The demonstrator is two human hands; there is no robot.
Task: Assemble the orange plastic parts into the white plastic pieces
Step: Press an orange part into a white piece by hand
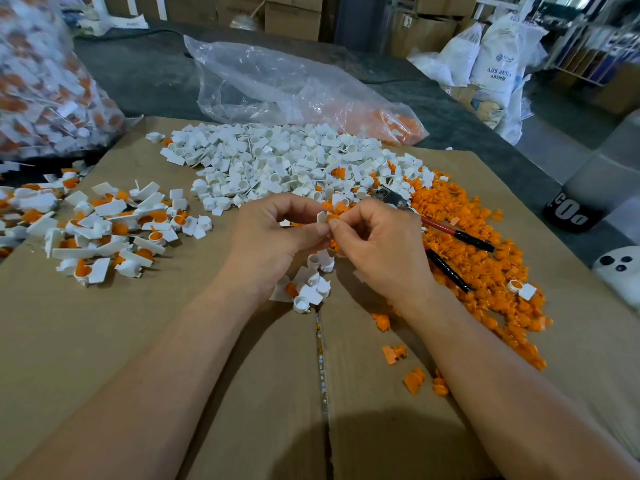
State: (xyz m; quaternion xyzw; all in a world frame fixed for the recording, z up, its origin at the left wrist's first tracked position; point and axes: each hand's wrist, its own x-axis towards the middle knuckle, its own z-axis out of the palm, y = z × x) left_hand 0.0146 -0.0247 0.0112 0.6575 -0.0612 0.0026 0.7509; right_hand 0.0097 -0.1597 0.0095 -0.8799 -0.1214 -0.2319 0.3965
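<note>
My left hand (273, 233) and my right hand (377, 244) meet above the middle of the cardboard, fingertips pinched together. Between them sit a small white piece (322, 216) and an orange part (333, 216), touching each other. A big heap of white pieces (277, 164) lies just beyond the hands. A heap of orange parts (485, 265) spreads along the right side. Joined white-and-orange pieces (104, 230) lie in a pile at the left. A few loose white pieces (311, 285) rest under my hands.
Pliers with red and black handles (453, 237) lie on the orange heap. A clear plastic bag (277, 84) with orange parts lies at the back, a full bag (38, 81) at far left. A white device (620, 271) sits at the right edge. Loose orange parts (415, 375) lie near my right forearm.
</note>
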